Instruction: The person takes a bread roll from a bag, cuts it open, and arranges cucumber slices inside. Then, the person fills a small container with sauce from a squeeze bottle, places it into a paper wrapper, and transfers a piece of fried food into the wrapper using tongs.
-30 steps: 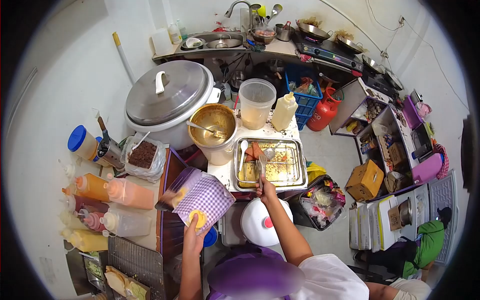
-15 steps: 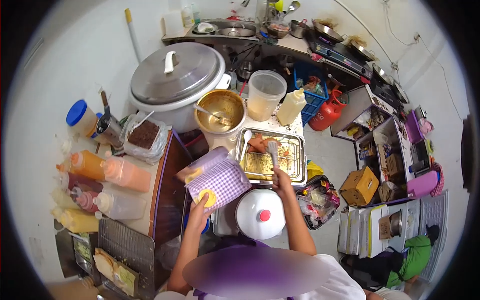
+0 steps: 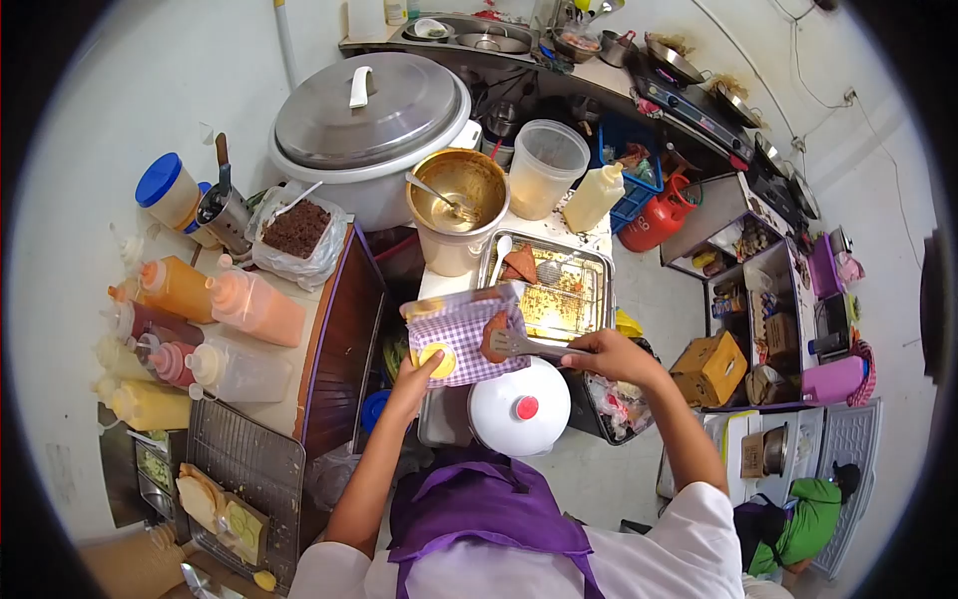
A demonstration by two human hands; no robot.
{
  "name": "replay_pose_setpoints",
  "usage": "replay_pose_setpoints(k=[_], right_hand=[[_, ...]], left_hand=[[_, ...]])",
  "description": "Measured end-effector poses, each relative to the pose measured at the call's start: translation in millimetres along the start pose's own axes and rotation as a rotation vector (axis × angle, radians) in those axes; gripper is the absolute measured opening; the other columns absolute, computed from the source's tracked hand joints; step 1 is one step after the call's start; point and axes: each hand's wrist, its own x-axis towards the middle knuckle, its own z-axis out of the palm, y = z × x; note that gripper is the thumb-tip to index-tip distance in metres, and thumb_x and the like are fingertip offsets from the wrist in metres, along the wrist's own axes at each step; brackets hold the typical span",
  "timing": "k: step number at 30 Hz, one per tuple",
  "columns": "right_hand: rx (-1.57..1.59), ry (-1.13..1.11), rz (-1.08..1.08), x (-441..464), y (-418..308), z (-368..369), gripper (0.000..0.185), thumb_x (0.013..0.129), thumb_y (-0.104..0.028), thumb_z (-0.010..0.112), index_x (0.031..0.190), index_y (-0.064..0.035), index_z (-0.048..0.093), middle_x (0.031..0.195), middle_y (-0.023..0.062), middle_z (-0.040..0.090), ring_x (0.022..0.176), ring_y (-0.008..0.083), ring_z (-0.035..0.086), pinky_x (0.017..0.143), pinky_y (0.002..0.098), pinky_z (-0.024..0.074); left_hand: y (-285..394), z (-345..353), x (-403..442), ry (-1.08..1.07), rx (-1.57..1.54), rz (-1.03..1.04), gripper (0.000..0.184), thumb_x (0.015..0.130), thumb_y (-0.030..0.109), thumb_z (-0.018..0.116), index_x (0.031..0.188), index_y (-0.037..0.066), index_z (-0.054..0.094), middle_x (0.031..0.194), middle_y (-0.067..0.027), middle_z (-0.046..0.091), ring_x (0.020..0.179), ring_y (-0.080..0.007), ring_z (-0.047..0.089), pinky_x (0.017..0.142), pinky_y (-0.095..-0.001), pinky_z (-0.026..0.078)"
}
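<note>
My left hand (image 3: 411, 384) is closed on the near edge of a purple-and-white checkered paper wrapper (image 3: 461, 364), with the thumb by a round yellow patch. In my right hand (image 3: 611, 356) is the handle of a metal spatula (image 3: 527, 345), which points left over the wrapper. A reddish-brown piece of food (image 3: 494, 337), perhaps meat, is at the spatula's tip, against the wrapper. Beyond them lies a metal tray (image 3: 608, 280) with a rack and yellow, oily crumbs. Another brown piece (image 3: 520, 264) and a white spoon (image 3: 500, 259) rest at its left.
A white lid with a red knob (image 3: 519, 406) is just below the wrapper. Behind the tray stand a coated metal pot (image 3: 459, 200), a clear tub (image 3: 551, 170) and a squeeze bottle (image 3: 596, 198). Sauce bottles (image 3: 254, 304) line the left counter. A person in green (image 3: 808, 519) is at lower right.
The spatula has come from the tray toward the wrapper, carrying one brown piece. My left hand has shifted the wrapper slightly right. The camera view has moved a little.
</note>
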Motion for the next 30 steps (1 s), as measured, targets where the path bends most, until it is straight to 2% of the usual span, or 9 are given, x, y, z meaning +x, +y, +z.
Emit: replay_pose_setpoints(k=[4,7,14,17,20,24,25,27,30], right_hand=[[-0.117,-0.104,0.077,5.1,-21.4,-15.6,0.04,0.084,-0.038,0.067,0.093,0.0011,0.069,0.066,0.0083,0.063,0.059,0.0142,0.057,0.058,0.0288,0.0468],[-0.328,0.026,-0.039,19.1,-4.8,-18.1,0.039,0.081,-0.037,0.067,0.092,0.0009,0.07,0.072,0.0144,0.067,0.064,0.0228,0.064,0.062,0.0338,0.0497],[-0.469,-0.052,-0.006,24.2,-23.0,-14.4,0.042,0.078,-0.039,0.066,0.092,0.0006,0.07,0.084,0.02,0.068,0.078,0.035,0.065,0.074,0.0398,0.0492],[-0.456,0.026,-0.005,5.7,-29.3,-20.6,0.042,0.079,-0.037,0.066,0.091,0.0021,0.069,0.083,0.0192,0.068,0.075,0.0317,0.066,0.074,0.0393,0.0494],[-0.125,0.138,0.025,-12.2,-8.4,-32.5,0.043,0.082,-0.04,0.066,0.092,0.0025,0.068,0.069,0.0137,0.065,0.057,0.0218,0.06,0.054,0.0352,0.0475],[0.989,0.15,0.244,47.6,87.2,6.1,0.039,0.089,-0.043,0.061,0.083,-0.0046,0.057,0.057,-0.0006,0.049,0.039,0.0053,0.035,0.033,0.0228,0.0256],[1.146,0.155,0.253,82.3,123.2,29.7,0.038,0.09,-0.041,0.061,0.079,-0.0051,0.055,0.058,-0.0006,0.048,0.039,0.0066,0.035,0.033,0.0221,0.0255],[0.806,0.5,0.274,116.4,127.7,55.1,0.039,0.089,-0.041,0.061,0.081,-0.0025,0.059,0.058,0.0029,0.052,0.038,0.0081,0.036,0.034,0.0229,0.0276],[0.588,0.688,0.156,167.2,154.1,54.7,0.042,0.085,-0.04,0.065,0.08,0.0012,0.065,0.055,0.0082,0.058,0.039,0.0146,0.05,0.038,0.0288,0.0387]], left_hand=[[-1.2,-1.3,-1.9,-0.021,0.003,0.094,0.039,0.09,0.015,0.062,0.123,0.0,0.048,0.115,-0.0088,0.059,0.102,-0.017,0.059,0.09,-0.0309,0.047],[-3.3,-4.1,-1.0,-0.014,0.026,0.11,0.04,0.09,0.014,0.062,0.124,0.0,0.047,0.116,-0.0088,0.059,0.104,-0.0168,0.058,0.091,-0.0313,0.046],[-3.8,1.3,-8.9,-0.033,0.007,0.049,0.041,0.09,0.014,0.062,0.126,0.001,0.046,0.117,-0.0085,0.058,0.104,-0.017,0.058,0.089,-0.031,0.047],[-11.3,-4.6,-7.3,-0.006,-0.01,0.035,0.041,0.091,0.014,0.062,0.127,0.004,0.045,0.117,-0.0081,0.058,0.104,-0.0184,0.06,0.085,-0.0334,0.051],[-19.8,-18.2,-1.9,0.055,-0.03,0.023,0.04,0.091,0.016,0.06,0.127,0.007,0.045,0.116,-0.0073,0.058,0.103,-0.0206,0.061,0.08,-0.0382,0.054],[-19.2,-30.5,-7.3,0.16,0.0,0.042,0.04,0.091,0.016,0.061,0.127,0.008,0.044,0.115,-0.0081,0.058,0.1,-0.0213,0.062,0.08,-0.039,0.055],[-17.5,-31.5,-7.6,0.165,0.018,0.041,0.04,0.091,0.016,0.061,0.127,0.008,0.044,0.116,-0.0084,0.058,0.1,-0.0214,0.062,0.08,-0.0391,0.055],[-15.8,-35.0,-7.2,0.179,0.054,0.039,0.04,0.091,0.016,0.061,0.127,0.008,0.044,0.116,-0.009,0.057,0.099,-0.0216,0.062,0.079,-0.0393,0.055],[-14.8,-41.4,-1.6,0.187,0.076,0.078,0.04,0.091,0.017,0.061,0.127,0.008,0.044,0.115,-0.009,0.058,0.099,-0.0217,0.062,0.077,-0.0396,0.056]])
